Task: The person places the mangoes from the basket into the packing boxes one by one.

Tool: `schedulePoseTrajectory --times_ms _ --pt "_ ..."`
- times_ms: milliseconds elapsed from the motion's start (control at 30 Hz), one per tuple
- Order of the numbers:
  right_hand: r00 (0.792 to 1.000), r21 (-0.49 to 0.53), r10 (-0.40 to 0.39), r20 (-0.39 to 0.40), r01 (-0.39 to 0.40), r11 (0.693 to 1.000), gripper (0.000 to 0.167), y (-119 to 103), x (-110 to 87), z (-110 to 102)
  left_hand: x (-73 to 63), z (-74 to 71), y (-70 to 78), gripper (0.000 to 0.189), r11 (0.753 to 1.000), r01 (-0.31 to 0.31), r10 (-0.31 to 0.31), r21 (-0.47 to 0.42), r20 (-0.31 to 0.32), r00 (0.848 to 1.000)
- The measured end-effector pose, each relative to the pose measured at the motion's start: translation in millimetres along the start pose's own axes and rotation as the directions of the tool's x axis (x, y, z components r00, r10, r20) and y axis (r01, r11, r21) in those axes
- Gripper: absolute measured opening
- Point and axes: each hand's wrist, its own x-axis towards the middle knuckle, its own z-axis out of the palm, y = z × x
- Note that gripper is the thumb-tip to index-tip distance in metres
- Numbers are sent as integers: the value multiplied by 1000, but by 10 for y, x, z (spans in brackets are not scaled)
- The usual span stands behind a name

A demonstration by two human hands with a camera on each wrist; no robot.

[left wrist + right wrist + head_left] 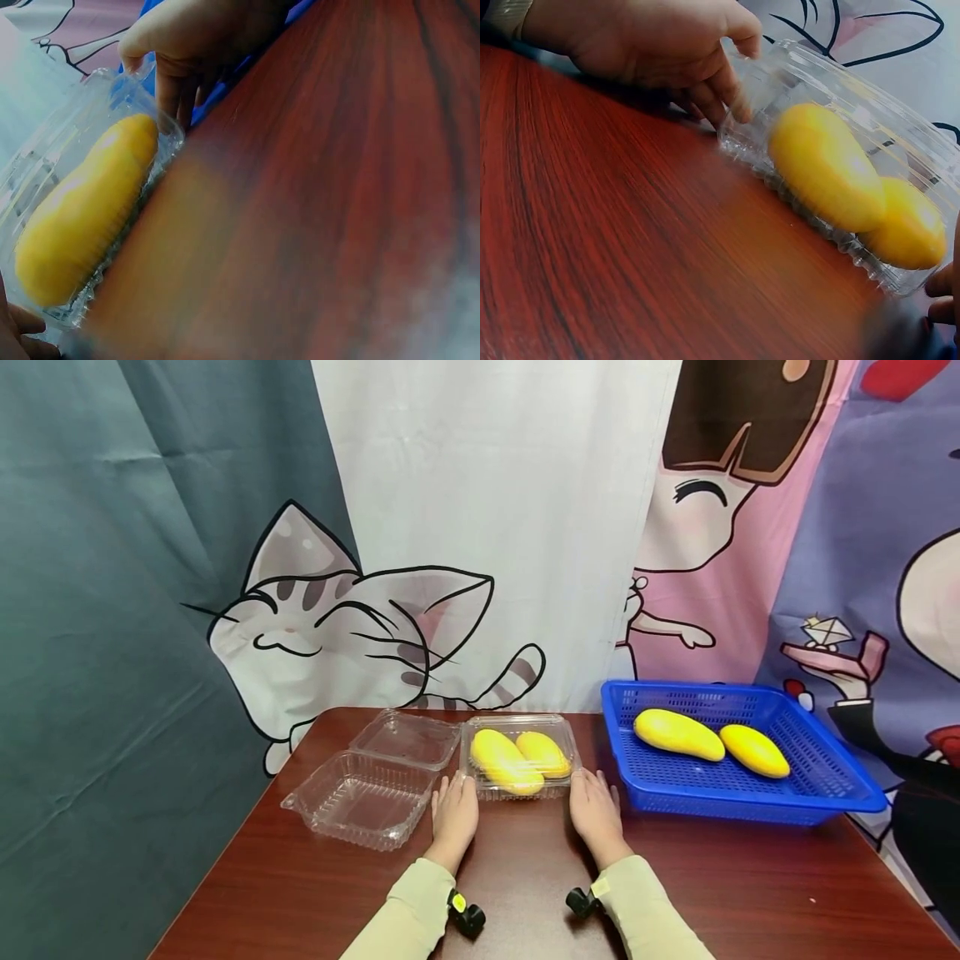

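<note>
Head view: the clear plastic clamshell box (560,784) of mangoes (506,763) sits on the desk (521,868) between left hand (454,814) and right hand (596,814), each grip uncurled. Left wrist view: right fingers (169,96) touch one end; squeeze both evenly. Right wrist view: left fingers (726,84) touch the other; go softly, it might bend.

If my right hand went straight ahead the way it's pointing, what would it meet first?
Probably the closed clear container; your right hand is at its near right corner, though the picture leaves exact depth unclear.
</note>
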Motion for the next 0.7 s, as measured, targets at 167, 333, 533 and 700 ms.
schedulePoseTrajectory --times_ms 167,333,533,700 --pt "1000 -16 -6 -20 6 1000 60 -6 11 18 13 36 65 53 1000 -3 3 18 -12 1000" --pt "999 7 -9 -53 9 1000 58 -39 43 33 31 67 132 49 998 24 -29 -63 -67 997" --pt "996 31 4 -89 -1 1000 56 -47 33 45 24 120 122 48 1000 15 -14 11 -73 997" --pt "983 116 20 -182 1 993 59 -26 35 52 -15 141 111 53 999 -6 8 49 -48 999"
